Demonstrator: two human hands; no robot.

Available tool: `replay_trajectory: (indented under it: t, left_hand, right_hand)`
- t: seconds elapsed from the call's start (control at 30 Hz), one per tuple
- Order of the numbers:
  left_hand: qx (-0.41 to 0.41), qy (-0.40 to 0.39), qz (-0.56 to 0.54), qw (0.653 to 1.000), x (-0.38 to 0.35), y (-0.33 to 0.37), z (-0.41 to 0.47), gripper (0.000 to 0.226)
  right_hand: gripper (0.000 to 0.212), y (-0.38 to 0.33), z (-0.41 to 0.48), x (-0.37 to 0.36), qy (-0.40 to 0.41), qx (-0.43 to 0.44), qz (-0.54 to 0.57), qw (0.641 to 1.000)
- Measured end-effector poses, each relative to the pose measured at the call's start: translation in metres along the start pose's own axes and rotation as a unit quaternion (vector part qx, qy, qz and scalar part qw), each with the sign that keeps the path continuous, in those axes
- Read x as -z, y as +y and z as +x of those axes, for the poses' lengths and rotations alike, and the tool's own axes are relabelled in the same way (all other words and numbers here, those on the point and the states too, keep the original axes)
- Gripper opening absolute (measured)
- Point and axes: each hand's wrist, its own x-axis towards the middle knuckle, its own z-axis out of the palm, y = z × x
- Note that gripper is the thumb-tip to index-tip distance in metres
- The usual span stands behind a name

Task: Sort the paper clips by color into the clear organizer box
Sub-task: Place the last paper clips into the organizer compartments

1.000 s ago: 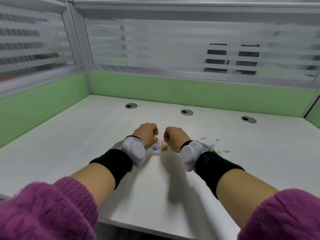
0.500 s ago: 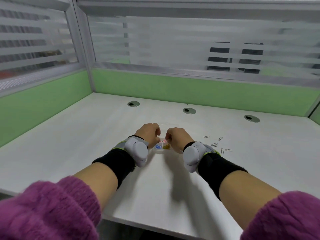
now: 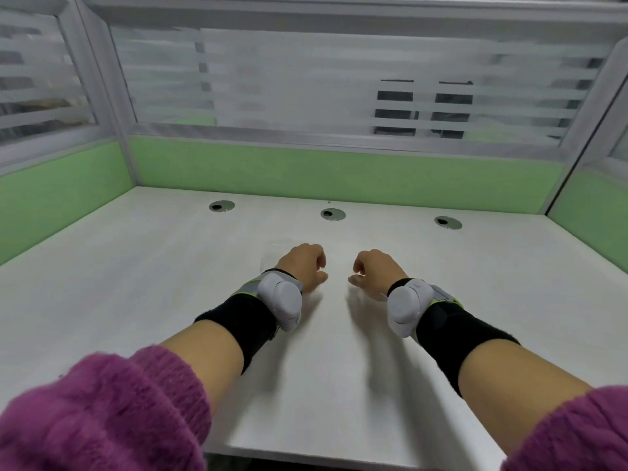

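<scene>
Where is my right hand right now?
Head view: your right hand, fingers curled, is over the white desk just right of centre, apart from the left hand.

White desk [image 3: 142, 283], pale green partition panels [image 3: 339, 171] along the back and sides, grey-and-white striped frosted glass [image 3: 306, 86] above. Fuzzy magenta-purple sleeves [image 3: 102, 413] in the lower corners, black wrist bands [image 3: 251, 321] with light grey trackers [image 3: 282, 300], thin lime-yellow trim.

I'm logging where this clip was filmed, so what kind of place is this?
Most likely an office cubicle. A white desk has round cable grommets along its back edge, and low green partition panels topped with frosted striped glass enclose it on three sides.
</scene>
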Motion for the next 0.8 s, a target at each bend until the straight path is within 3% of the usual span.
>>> replay_trajectory:
  t: [0.53, 0.8]
  left_hand:
    - [-0.035, -0.045, 0.022, 0.998, -0.04, 0.05, 0.027, 0.027]
    - [-0.034, -0.051, 0.038, 0.997, -0.049, 0.056, 0.038, 0.029]
  right_hand:
    - [0.056, 0.067, 0.0, -0.003, 0.006, -0.149, -0.032, 0.988]
    - [0.036, 0.072, 0.007, 0.001, -0.001, -0.119, -0.041, 0.992]
